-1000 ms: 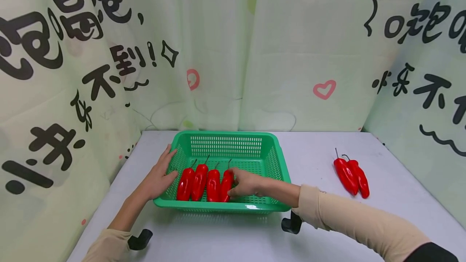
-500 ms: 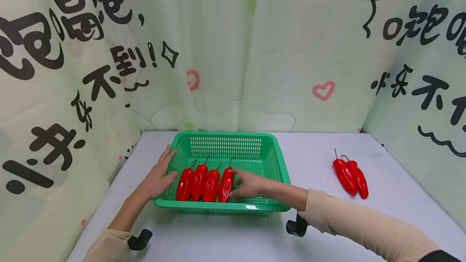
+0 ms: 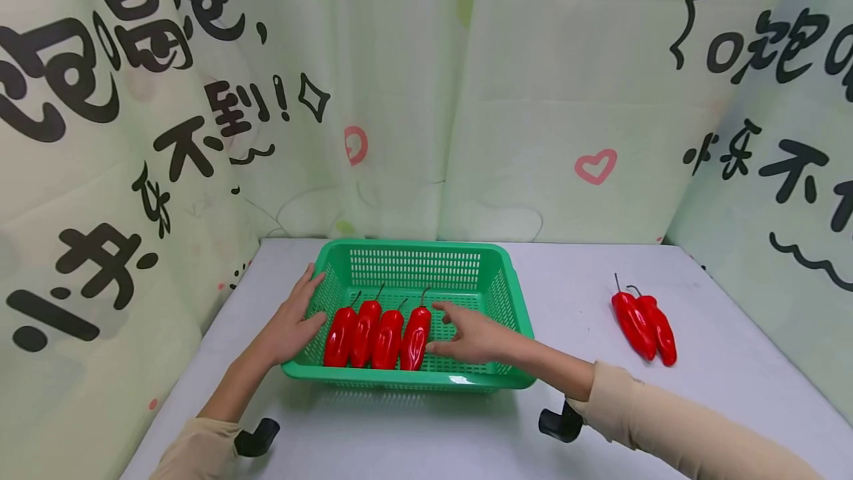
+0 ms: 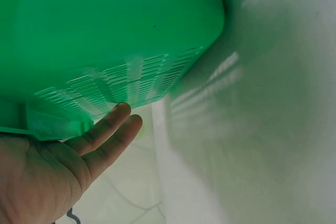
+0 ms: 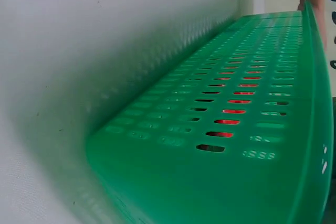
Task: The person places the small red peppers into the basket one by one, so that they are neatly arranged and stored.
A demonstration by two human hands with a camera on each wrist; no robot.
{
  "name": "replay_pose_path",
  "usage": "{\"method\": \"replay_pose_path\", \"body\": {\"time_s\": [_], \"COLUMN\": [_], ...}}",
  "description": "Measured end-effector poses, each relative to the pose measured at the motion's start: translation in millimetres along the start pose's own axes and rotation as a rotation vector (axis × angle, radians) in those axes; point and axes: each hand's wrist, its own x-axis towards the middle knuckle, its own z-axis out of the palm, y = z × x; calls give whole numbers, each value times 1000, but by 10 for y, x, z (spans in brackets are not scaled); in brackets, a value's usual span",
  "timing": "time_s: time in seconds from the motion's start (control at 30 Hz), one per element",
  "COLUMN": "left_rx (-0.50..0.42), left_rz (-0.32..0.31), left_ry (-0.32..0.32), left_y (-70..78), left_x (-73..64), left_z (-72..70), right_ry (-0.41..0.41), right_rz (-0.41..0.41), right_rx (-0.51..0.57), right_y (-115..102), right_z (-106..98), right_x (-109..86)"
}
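Note:
Several glossy red chili peppers point(image 3: 386, 339) lie side by side in the left half of a green plastic basket point(image 3: 426, 378), stems toward the back. Just right of the rightmost pepper point(image 3: 416, 338), my right hand point(image 3: 474, 333) hovers over the basket with thumb and forefinger spread and holds nothing. My left hand point(image 3: 293, 323) rests at the basket's left rim, its thumb reaching over the edge. In the left wrist view, straight fingers point(image 4: 107, 135) of that hand lie along the outer side of the basket wall. The right wrist view shows the slotted basket wall point(image 5: 210, 171), red showing through.
Two more red chili peppers point(image 3: 645, 326) lie together on the white table point(image 3: 573, 280), right of the basket. A pale printed curtain point(image 3: 520, 95) hangs behind and at both sides of the table.
My right hand has let go of the rightmost pepper and drawn back to the right. The two right-hand peppers in the basket have shifted slightly. My left hand stays put.

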Motion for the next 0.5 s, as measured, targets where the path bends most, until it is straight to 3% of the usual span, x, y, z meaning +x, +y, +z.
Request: {"method": "replay_pose_path", "body": {"time_s": [0.5], "left_rx": [-2], "left_rz": [-1], "left_ry": [-2], "left_y": [10], "left_x": [-4], "left_z": [-1], "right_ry": [169], "right_rz": [-194], "right_rx": [-22], "right_y": [93], "right_z": [-122], "right_x": [-183]}}
